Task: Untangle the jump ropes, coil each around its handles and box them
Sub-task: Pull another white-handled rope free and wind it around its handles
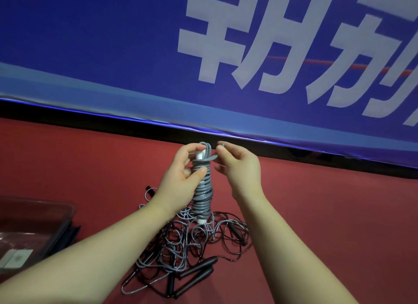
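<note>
Red floor (316,213); left hand (181,177) grips coiled grey rope (203,195)

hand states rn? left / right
Left hand: closed on the coiled grey rope.
Right hand: pinching that rope's loose end.

We see only a strip of white handles (200,155) under the grey coil (203,191); the rest is wrapped over. The left hand (184,171) covers the coil's near side. The box (34,226) runs off the left edge. The banner (113,43) lettering is cropped at right and blurred.
</note>
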Demonstrator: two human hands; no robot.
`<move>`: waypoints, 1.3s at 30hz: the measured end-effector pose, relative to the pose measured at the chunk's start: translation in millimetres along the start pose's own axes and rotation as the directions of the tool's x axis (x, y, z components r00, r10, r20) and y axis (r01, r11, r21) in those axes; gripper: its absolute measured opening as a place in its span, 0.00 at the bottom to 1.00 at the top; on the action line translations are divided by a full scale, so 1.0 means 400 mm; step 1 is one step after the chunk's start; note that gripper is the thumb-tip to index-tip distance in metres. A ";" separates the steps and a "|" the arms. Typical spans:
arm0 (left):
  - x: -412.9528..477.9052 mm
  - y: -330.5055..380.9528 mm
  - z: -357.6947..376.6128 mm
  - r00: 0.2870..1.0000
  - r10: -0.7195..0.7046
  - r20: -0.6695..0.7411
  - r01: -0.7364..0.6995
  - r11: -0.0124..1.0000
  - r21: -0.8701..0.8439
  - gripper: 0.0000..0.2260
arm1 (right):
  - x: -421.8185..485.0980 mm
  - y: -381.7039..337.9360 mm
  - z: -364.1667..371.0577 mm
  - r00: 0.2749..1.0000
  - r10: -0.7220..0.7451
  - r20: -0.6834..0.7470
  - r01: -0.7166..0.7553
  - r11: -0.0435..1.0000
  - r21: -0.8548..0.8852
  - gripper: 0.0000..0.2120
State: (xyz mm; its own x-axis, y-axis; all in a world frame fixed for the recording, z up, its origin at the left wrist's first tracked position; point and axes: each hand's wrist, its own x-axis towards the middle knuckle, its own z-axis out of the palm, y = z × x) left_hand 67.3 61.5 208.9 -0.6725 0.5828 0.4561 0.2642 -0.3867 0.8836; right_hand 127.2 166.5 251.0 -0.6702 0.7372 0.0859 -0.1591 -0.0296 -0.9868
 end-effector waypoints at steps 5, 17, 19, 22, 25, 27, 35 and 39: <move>0.000 0.010 0.000 0.999 0.008 0.045 -0.008 1.000 0.014 0.22 | 0.013 -0.036 -0.022 0.972 -0.132 0.194 0.213 0.843 -0.494 0.12; 0.020 0.010 -0.001 0.972 -0.179 0.151 0.191 0.979 -0.070 0.20 | 0.007 -0.037 -0.051 0.902 -0.245 0.354 0.430 0.575 -0.696 0.14; 0.027 0.018 0.000 0.969 -0.184 0.167 0.195 0.979 -0.056 0.21 | 0.007 -0.049 -0.058 0.868 -0.286 0.406 0.497 0.521 -0.694 0.12; 0.022 0.021 -0.012 0.959 -0.184 0.217 0.181 0.983 0.032 0.22 | 0.004 -0.046 -0.070 0.891 -0.242 0.384 0.438 0.682 -0.586 0.13; 0.012 0.021 -0.022 0.958 -0.191 0.216 0.187 0.982 0.037 0.21 | 0.006 -0.040 -0.063 0.938 -0.141 0.318 0.261 0.889 -0.375 0.07; 0.014 0.022 -0.020 0.972 -0.171 0.159 0.174 0.985 -0.002 0.21 | 0.009 -0.035 -0.051 0.949 -0.127 0.289 0.213 0.934 -0.286 0.06; 0.017 0.019 -0.011 0.994 -0.090 0.070 0.085 0.994 0.069 0.24 | 0.020 -0.031 -0.044 0.965 -0.147 0.215 0.237 0.841 -0.486 0.07; 0.016 0.015 -0.026 0.973 -0.165 0.162 0.135 0.974 0.183 0.23 | 0.012 -0.032 -0.055 0.930 -0.211 0.300 0.364 0.636 -0.680 0.04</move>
State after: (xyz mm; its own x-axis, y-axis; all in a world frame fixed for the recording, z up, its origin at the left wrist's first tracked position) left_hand 57.5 55.7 216.1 -0.5861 0.7465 0.3148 0.2932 -0.1668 0.9414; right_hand 142.1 185.4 260.9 -0.8077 0.4892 0.3290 0.1481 0.7086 -0.6899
